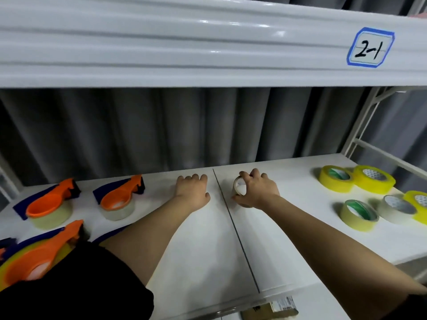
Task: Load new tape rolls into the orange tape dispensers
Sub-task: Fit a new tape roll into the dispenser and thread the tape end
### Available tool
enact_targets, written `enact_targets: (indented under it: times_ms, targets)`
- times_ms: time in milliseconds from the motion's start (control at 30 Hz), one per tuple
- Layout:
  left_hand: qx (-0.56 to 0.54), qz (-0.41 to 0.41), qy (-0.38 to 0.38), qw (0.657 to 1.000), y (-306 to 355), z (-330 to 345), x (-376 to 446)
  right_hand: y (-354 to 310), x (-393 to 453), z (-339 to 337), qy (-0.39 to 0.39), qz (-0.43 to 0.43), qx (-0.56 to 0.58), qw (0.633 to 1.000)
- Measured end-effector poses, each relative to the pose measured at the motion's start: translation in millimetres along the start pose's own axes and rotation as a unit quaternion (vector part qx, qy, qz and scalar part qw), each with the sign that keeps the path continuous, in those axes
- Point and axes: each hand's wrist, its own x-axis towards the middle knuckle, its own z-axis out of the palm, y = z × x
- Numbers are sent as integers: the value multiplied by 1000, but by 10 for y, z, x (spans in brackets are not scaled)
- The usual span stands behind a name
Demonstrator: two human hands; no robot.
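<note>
Small tape roll [240, 190] standing on edge on the white shelf [288, 239], pinched by right hand [256, 190], left hand [193, 189] just beside that grip, fingers loosely curled and holding nothing, loaded orange dispensers [115, 199] farther left, yellow and clear rolls [369, 181] well right.

A yellow tape roll [419, 207] is cut off at the right edge; the black sleeve [76, 285] hides the nearest orange dispenser's [38, 257] lower part.
</note>
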Motion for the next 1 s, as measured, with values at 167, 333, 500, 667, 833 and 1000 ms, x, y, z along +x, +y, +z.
enact_targets:
  times_ms: [167,333,500,667,833,1000]
  targets:
    - [-7,12,3,1000,250,-29,169,238,-27,-31,4,21,4,1000]
    - [8,29,10,999,602,-119,341,609,-30,-63,15,31,12,999]
    - [15,20,12,1000,1119,-203,525,1183,32,-81,24,27,14,999]
    - [13,-11,3,1000,1811,-281,742,1928,122,-37,16,-1,3,1000]
    - [-3,-34,-7,999,2478,-406,932,2580,189,-26,2,-32,-2,999]
    - [-6,-19,-11,1000,2984,-440,1051,3046,201,-20,0,-40,8,999]
